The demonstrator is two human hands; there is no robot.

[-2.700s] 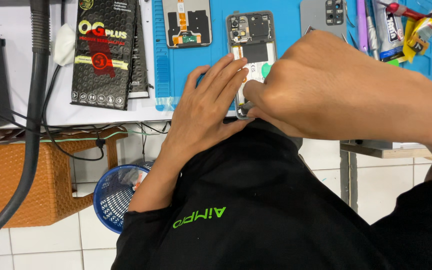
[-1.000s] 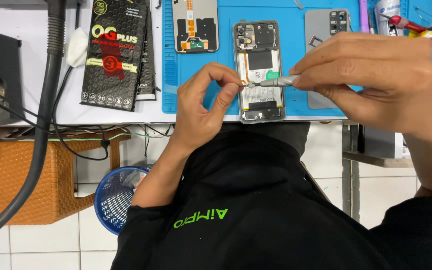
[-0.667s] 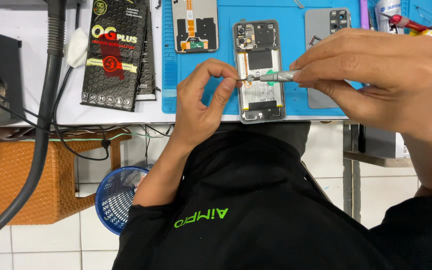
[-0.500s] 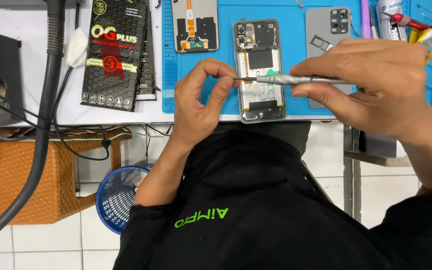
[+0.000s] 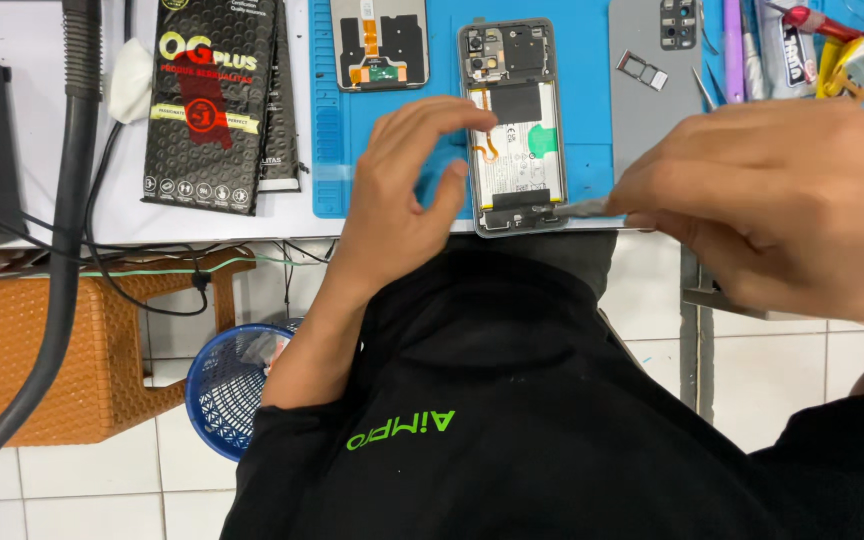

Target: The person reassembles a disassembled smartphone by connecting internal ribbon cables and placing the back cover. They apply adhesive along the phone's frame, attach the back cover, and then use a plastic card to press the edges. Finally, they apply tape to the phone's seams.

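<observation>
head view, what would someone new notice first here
An opened phone with its back off lies on a blue mat at top centre, battery and boards showing. The right hand holds a thin metal tool at its lower edge, while the left hand hovers curled beside it. A black glossy packet lies to the left.

left hand (image 5: 402,190) at 11 o'clock, fingers curled loosely, thumb apart, holding nothing. right hand (image 5: 782,205) at 2 o'clock, fingers pinched together, forearm bare.

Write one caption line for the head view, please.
Right hand brings a metal tool to an opened phone on a blue mat; left hand beside it.
</observation>
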